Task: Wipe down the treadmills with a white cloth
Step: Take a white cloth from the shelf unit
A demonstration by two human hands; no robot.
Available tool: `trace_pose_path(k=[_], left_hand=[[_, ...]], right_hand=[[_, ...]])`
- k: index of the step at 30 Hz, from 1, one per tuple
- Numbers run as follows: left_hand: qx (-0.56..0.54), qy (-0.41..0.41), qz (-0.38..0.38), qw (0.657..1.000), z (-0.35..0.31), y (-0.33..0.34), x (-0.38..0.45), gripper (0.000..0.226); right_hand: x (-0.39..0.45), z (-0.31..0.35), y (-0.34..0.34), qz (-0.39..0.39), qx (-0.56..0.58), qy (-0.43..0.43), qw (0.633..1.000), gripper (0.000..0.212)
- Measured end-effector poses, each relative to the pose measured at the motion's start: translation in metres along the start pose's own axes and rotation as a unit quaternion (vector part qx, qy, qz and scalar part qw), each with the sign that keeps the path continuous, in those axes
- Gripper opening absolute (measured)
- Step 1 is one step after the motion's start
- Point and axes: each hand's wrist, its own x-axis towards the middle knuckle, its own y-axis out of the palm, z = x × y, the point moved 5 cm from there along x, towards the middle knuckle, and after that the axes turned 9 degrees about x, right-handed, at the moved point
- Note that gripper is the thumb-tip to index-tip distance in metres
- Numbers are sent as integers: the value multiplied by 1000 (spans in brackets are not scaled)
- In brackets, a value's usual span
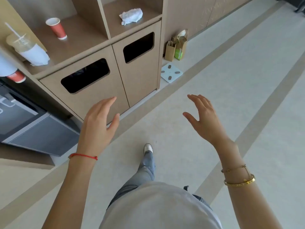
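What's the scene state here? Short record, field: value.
left hand: open, empty, raised in front of the cabinet
right hand: open, empty, over the floor
white cloth: crumpled on the right-hand cabinet shelf, untouched
red cup: upright on the left-hand shelf
bin cabinet: two doors, each with a dark slot
paper bags: on the floor beside the cabinet
treadmills: none clearly in view

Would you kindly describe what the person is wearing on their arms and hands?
Both forearms are bare, with no sleeves or gloves. The left hand has a thin red string bracelet at its wrist; the right hand has a gold bangle and a finer gold chain.
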Motion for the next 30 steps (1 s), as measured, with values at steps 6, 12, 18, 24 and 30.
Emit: trace_pose_path(k=[6, 12, 18, 24, 30], left_hand=[[-9, -8, -28, 1000, 24, 17, 110, 45], [-3, -6, -33, 999, 46, 33, 217, 44], [0, -26, -14, 1000, 60, 49, 297, 43], [6, -54, -11, 998, 68, 78, 371, 44], [21, -114, -42, 992, 64, 105, 447, 43]], right_hand=[[119, -9, 7, 13, 25, 9, 1000, 57], [232, -14, 12, 11, 23, -9, 1000, 57], [315, -32, 15, 19, 27, 0, 999, 58], [406, -63, 17, 31, 42, -18, 998, 57], [509, -98, 9, 73, 48, -58, 994, 57]])
